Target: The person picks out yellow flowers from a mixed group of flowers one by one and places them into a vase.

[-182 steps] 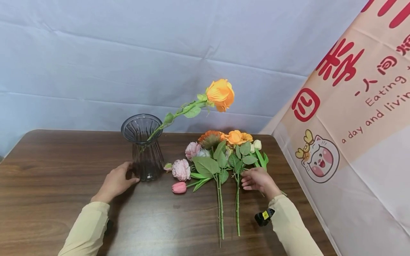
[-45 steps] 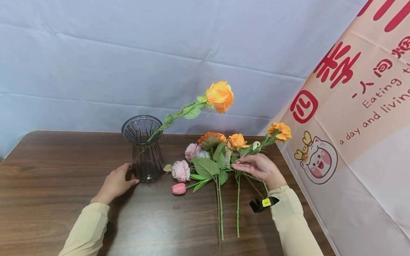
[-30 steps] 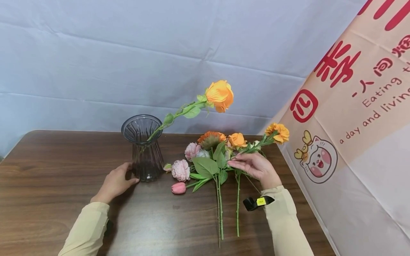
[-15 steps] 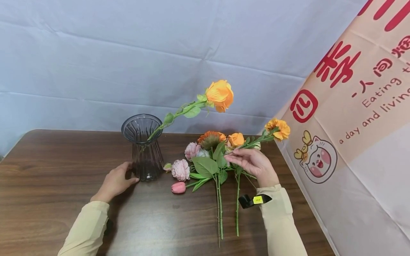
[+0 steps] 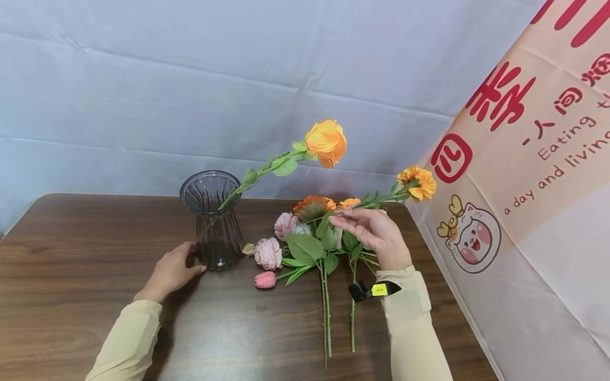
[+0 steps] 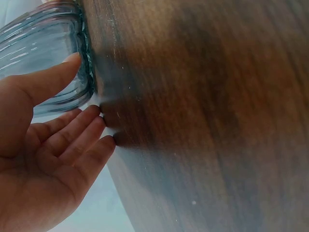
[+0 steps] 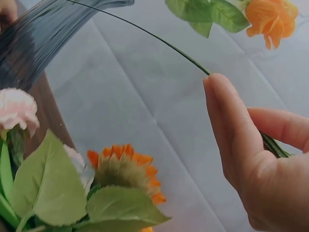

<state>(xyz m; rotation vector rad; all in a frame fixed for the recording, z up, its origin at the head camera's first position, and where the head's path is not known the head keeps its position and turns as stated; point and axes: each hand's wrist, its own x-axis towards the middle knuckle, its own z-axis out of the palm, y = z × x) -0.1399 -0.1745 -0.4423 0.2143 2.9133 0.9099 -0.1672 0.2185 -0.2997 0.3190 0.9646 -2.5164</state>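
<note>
Orange flower (image 5: 417,183) pinched in right hand (image 5: 375,233), relaxed left hand (image 5: 172,271) against vase (image 5: 220,238)

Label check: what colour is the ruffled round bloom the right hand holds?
Yellow-orange; the bloom shows best in the head view.

Vase (image 5: 216,235) reads as smoky clear glass, glossy, ribbed walls with a smooth rim; tabletop (image 5: 86,264) looks like wood grain, smooth, semi-gloss, with a soft light patch near the front. Flowers look artificial: orange rose (image 5: 326,143) and held orange flower (image 5: 419,183) have matt, cloth-like petals, pink peony (image 5: 268,254) is matt and crinkled, pink tulip (image 5: 265,280) smoother, large leaf (image 5: 303,247) matt with veins. Backdrop (image 5: 143,106) is creased matt cloth, sleeve (image 5: 125,338) soft matt cloth, wrist mount (image 5: 362,291) black plastic.
</note>
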